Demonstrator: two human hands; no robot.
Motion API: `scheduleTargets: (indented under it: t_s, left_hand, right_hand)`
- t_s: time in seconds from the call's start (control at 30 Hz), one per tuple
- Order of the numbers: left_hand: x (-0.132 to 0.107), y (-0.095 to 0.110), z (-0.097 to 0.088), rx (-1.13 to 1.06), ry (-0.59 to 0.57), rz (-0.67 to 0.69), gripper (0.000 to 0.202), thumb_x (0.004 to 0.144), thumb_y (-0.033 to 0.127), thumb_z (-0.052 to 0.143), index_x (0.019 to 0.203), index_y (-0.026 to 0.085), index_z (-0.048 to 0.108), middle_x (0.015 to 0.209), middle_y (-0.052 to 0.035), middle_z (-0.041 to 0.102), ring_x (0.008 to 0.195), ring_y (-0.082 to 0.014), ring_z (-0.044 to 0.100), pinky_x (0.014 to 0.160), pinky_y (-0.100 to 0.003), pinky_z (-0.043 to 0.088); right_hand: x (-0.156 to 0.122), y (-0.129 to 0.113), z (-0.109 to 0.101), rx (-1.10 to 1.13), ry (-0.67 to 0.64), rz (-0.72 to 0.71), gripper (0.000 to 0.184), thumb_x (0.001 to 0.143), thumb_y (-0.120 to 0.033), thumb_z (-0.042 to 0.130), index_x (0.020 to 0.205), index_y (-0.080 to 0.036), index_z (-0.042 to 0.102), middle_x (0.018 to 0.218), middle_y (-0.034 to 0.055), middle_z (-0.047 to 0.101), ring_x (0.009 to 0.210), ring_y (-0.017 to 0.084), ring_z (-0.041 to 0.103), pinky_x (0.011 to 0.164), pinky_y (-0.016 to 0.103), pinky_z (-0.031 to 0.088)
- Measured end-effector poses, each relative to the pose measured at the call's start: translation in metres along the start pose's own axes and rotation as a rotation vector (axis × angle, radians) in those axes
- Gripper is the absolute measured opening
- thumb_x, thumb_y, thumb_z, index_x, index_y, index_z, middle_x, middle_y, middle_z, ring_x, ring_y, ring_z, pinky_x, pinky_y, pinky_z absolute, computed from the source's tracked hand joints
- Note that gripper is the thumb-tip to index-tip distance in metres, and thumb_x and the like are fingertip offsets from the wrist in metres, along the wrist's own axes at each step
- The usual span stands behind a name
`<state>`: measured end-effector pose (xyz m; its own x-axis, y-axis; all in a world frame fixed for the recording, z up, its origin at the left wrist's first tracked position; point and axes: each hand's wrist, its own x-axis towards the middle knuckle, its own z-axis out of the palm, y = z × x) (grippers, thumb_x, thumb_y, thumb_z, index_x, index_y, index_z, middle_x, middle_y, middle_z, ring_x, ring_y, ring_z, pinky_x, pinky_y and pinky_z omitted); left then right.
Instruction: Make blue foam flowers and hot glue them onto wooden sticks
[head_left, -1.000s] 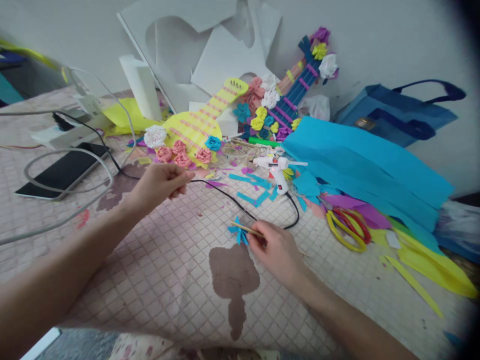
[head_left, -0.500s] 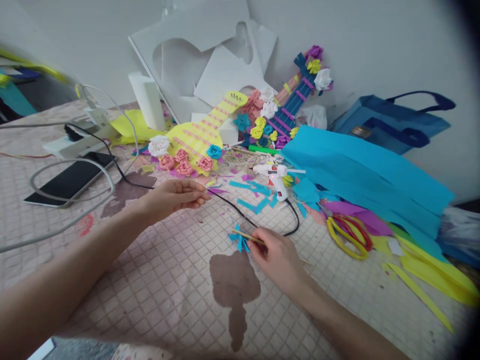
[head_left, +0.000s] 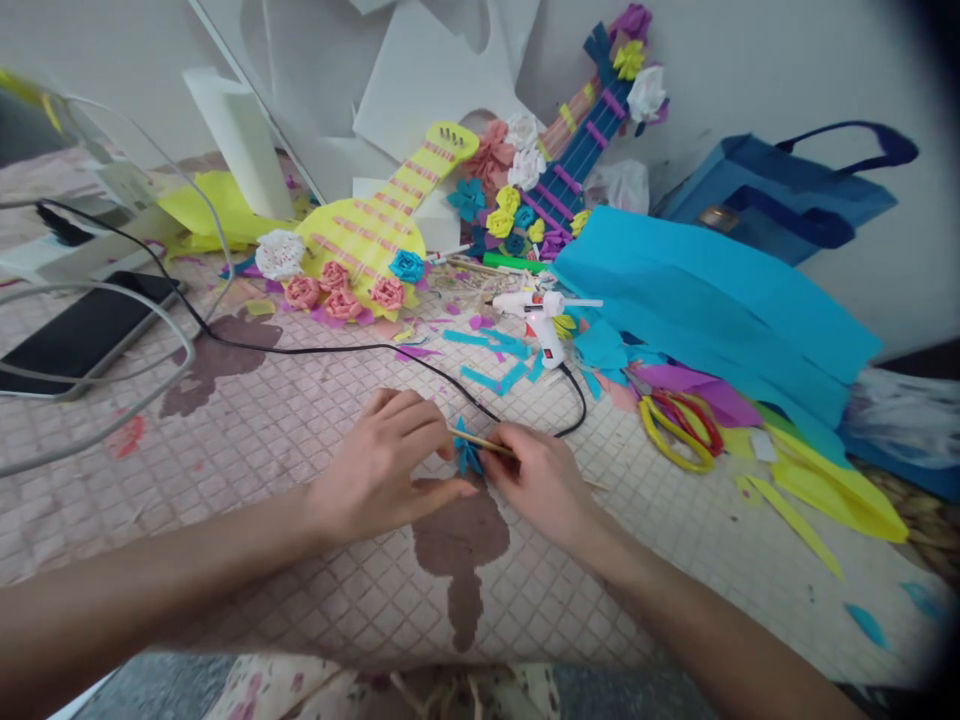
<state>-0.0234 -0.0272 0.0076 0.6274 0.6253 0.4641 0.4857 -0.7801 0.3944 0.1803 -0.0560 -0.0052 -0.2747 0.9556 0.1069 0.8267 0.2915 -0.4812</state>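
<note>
Between my hands is a small blue paper flower (head_left: 466, 458) with pointed petals. My right hand (head_left: 536, 475) is closed on a thin wooden stick (head_left: 480, 441), and its fingertips also touch the flower's right side. The stick lies across the flower, its tip pointing left. My left hand (head_left: 401, 455) is just left of the flower, thumb and fingers apart, with nothing in it; the fingertips come close to the stick's tip. Beyond the hands a white glue gun (head_left: 544, 325) lies with its small light lit and its black cord (head_left: 450, 380) running left.
Yellow paper guitar (head_left: 375, 215) and blue guitar (head_left: 574, 180) with paper flowers stand at the back. To the right are blue paper sheets (head_left: 712, 290), scissors (head_left: 679, 432) and yellow paper (head_left: 832, 480). A phone (head_left: 82, 335) and power strip (head_left: 67, 245) are on the left.
My left hand has let go of the black cord and come right and nearer, beside the blue flower. My right hand still holds the stick by the flower. The view has shifted.
</note>
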Motion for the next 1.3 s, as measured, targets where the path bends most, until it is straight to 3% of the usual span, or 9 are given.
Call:
scheduleTargets:
  t_s: [0.13, 0.23, 0.43, 0.63, 0.73, 0.87, 1.07, 1.3]
  left_hand:
    - [-0.003, 0.007, 0.009, 0.150, -0.004, 0.012, 0.029, 0.081, 0.042, 0.065, 0.075, 0.018, 0.048, 0.076, -0.0023, 0.059, 0.078, -0.0205, 0.051, 0.070, -0.037, 0.033]
    - [-0.004, 0.009, 0.015, 0.192, 0.048, 0.027, 0.027, 0.081, 0.037, 0.064, 0.081, 0.018, 0.046, 0.086, -0.0051, 0.060, 0.083, -0.0227, 0.051, 0.072, -0.038, 0.034]
    - [-0.003, 0.006, 0.021, 0.139, 0.019, -0.059, 0.023, 0.079, 0.023, 0.061, 0.096, 0.018, 0.046, 0.101, -0.0086, 0.056, 0.095, -0.0255, 0.049, 0.076, -0.040, 0.036]
    - [-0.002, 0.001, 0.020, 0.013, -0.067, -0.069, 0.024, 0.075, 0.003, 0.053, 0.092, 0.019, 0.049, 0.103, -0.0065, 0.054, 0.095, -0.0234, 0.046, 0.078, -0.038, 0.037]
    - [-0.003, -0.001, 0.020, -0.059, -0.078, -0.069, 0.021, 0.077, 0.004, 0.054, 0.089, 0.020, 0.049, 0.104, -0.0055, 0.054, 0.097, -0.0223, 0.046, 0.082, -0.038, 0.038]
    - [-0.004, -0.004, 0.020, -0.135, -0.059, -0.093, 0.021, 0.078, 0.003, 0.053, 0.089, 0.019, 0.046, 0.104, -0.0054, 0.053, 0.099, -0.0211, 0.048, 0.087, -0.038, 0.039]
    - [-0.003, -0.004, 0.017, -0.204, -0.012, -0.073, 0.021, 0.080, 0.003, 0.053, 0.090, 0.019, 0.043, 0.104, -0.0057, 0.053, 0.100, -0.0194, 0.049, 0.086, -0.035, 0.041]
    - [-0.003, -0.003, 0.018, -0.156, -0.088, -0.024, 0.022, 0.079, 0.011, 0.060, 0.098, 0.019, 0.050, 0.108, -0.0080, 0.054, 0.101, -0.0226, 0.047, 0.086, -0.038, 0.040]
  right_hand:
    - [0.000, 0.000, 0.000, -0.012, -0.009, -0.001, 0.010, 0.084, -0.019, 0.052, 0.074, -0.020, 0.052, 0.067, -0.0017, 0.058, 0.063, 0.014, 0.054, 0.059, 0.025, 0.033]
    - [0.001, 0.000, 0.000, -0.018, -0.021, 0.007, 0.008, 0.084, -0.019, 0.052, 0.076, -0.020, 0.053, 0.069, -0.0014, 0.059, 0.065, 0.014, 0.055, 0.059, 0.025, 0.033]
    - [0.001, -0.001, 0.000, -0.025, -0.013, -0.021, 0.011, 0.085, -0.018, 0.052, 0.074, -0.020, 0.053, 0.068, -0.0015, 0.059, 0.062, 0.013, 0.054, 0.057, 0.025, 0.033]
    - [-0.001, 0.001, -0.002, -0.068, -0.035, -0.078, 0.008, 0.086, -0.018, 0.052, 0.078, -0.019, 0.053, 0.074, 0.0003, 0.061, 0.069, 0.014, 0.058, 0.060, 0.025, 0.036]
    - [-0.004, 0.002, -0.005, -0.072, -0.048, -0.112, 0.004, 0.088, -0.023, 0.053, 0.085, -0.019, 0.053, 0.080, 0.0017, 0.064, 0.073, 0.015, 0.060, 0.061, 0.025, 0.038]
    - [-0.007, 0.005, -0.015, -0.029, -0.013, -0.143, 0.012, 0.094, -0.028, 0.045, 0.094, -0.019, 0.054, 0.082, 0.0017, 0.065, 0.071, 0.013, 0.060, 0.061, 0.025, 0.040]
    - [-0.009, 0.007, -0.019, -0.028, -0.051, -0.256, 0.016, 0.095, -0.023, 0.041, 0.091, -0.019, 0.056, 0.088, 0.0037, 0.061, 0.078, 0.013, 0.059, 0.067, 0.024, 0.043]
    - [-0.011, 0.003, -0.013, -0.108, -0.067, -0.252, 0.013, 0.093, -0.021, 0.043, 0.090, -0.019, 0.055, 0.087, 0.0032, 0.060, 0.077, 0.014, 0.057, 0.065, 0.024, 0.042]
